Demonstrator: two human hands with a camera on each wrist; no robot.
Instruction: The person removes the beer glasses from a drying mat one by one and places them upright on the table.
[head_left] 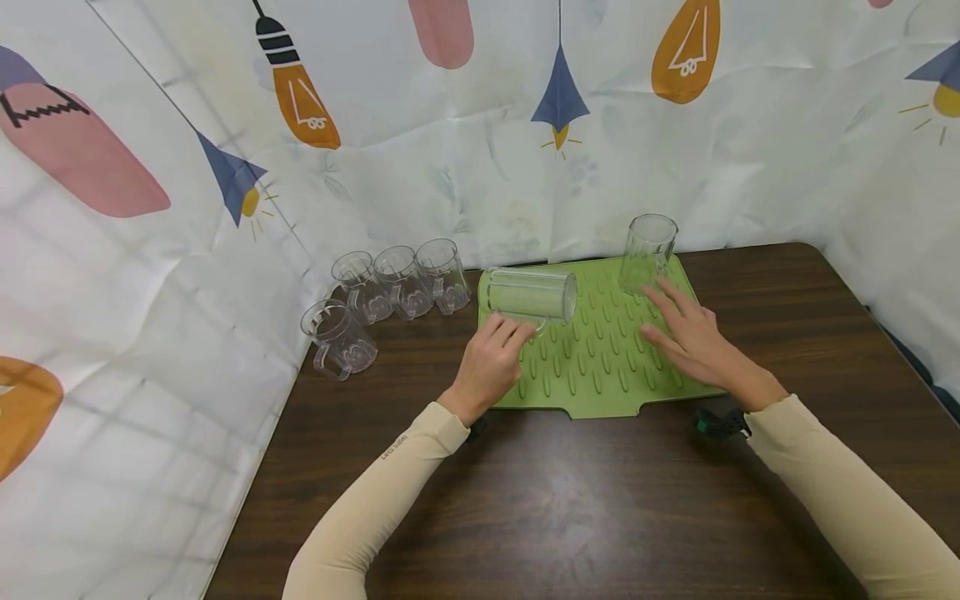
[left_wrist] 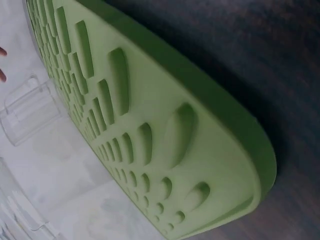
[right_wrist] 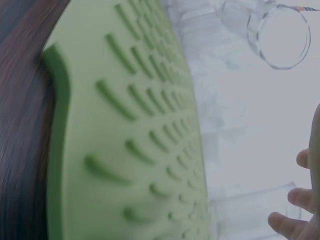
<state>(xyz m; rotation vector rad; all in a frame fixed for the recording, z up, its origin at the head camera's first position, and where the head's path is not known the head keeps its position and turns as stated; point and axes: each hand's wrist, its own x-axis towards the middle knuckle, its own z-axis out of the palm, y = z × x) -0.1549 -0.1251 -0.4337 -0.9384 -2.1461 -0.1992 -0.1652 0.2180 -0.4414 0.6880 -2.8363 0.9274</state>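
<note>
My left hand (head_left: 491, 358) grips the handle of a clear glass mug (head_left: 528, 293), which is tipped on its side over the left part of a green ridged mat (head_left: 592, 400). In the right wrist view that held mug (right_wrist: 285, 37) shows its round end high above the mat. A second glass mug (head_left: 643, 258) stands at the back right of the mat. Just in front of it, my right hand (head_left: 693, 337) has its fingers spread and holds nothing. The right wrist view catches a few of its fingertips (right_wrist: 282, 222) near the standing mug.
Several more glass mugs stand on the dark wooden table (head_left: 555, 500) left of the mat, including one (head_left: 341, 337) nearer me with its handle toward the front. A patterned white curtain (head_left: 480, 167) hangs behind and along the left side of the table.
</note>
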